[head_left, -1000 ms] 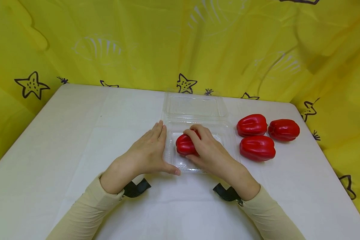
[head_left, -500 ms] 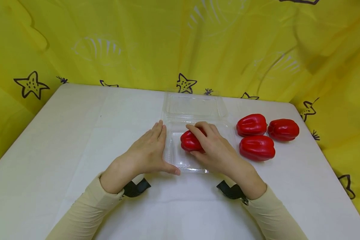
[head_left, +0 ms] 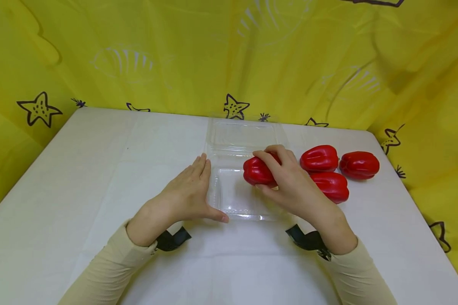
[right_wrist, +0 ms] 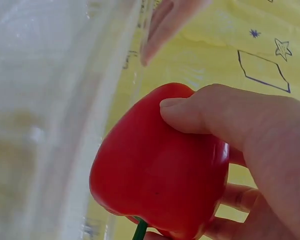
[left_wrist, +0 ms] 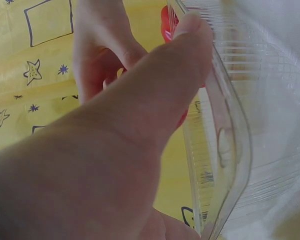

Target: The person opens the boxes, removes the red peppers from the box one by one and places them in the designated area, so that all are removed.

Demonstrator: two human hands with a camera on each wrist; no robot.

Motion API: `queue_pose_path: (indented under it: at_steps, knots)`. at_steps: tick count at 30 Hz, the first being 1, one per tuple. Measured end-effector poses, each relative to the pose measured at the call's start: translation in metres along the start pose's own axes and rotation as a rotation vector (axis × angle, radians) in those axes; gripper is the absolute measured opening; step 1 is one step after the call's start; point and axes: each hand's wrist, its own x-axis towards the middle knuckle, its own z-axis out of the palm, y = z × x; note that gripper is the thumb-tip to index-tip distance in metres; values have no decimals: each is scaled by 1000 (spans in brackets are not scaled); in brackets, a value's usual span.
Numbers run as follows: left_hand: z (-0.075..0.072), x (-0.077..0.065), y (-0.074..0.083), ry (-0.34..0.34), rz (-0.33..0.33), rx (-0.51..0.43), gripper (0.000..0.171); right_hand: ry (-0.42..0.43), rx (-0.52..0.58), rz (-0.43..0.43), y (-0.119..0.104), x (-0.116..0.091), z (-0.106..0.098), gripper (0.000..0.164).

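Note:
A red bell pepper (head_left: 256, 171) is gripped by my right hand (head_left: 297, 184), above the right part of a clear plastic container (head_left: 236, 201). In the right wrist view, the thumb presses the pepper's side, its fingers curl behind, and a green stem (right_wrist: 140, 230) shows. My left hand (head_left: 188, 190) rests against the container's left side, with straight fingers along it and the thumb at the front corner. The left wrist view shows that thumb (left_wrist: 190, 30) on the container's rim (left_wrist: 241, 135). The container's hinged lid (head_left: 246, 134) lies back behind its base.
Three more red bell peppers lie to the right: one pepper (head_left: 319, 158) at the back, another pepper (head_left: 359, 165) farther right, and a front pepper (head_left: 333, 186) partly hidden by my right hand. A yellow patterned curtain (head_left: 183, 55) hangs behind the white table (head_left: 72, 190).
My right hand has lifted the pepper from the container's middle and moved it right and up. My left hand has stayed in place at the container's left side.

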Motion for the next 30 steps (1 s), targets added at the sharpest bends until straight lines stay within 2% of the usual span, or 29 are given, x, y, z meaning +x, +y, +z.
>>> queue_pose_path:
  at_steps: [20, 30]
  knots:
    - [1, 0, -1, -4, -2, 0, 141, 63, 1, 51, 8, -10, -25, 79]
    - [1, 0, 0, -6, -4, 9, 142, 133, -24, 65, 16, -16, -39, 68]
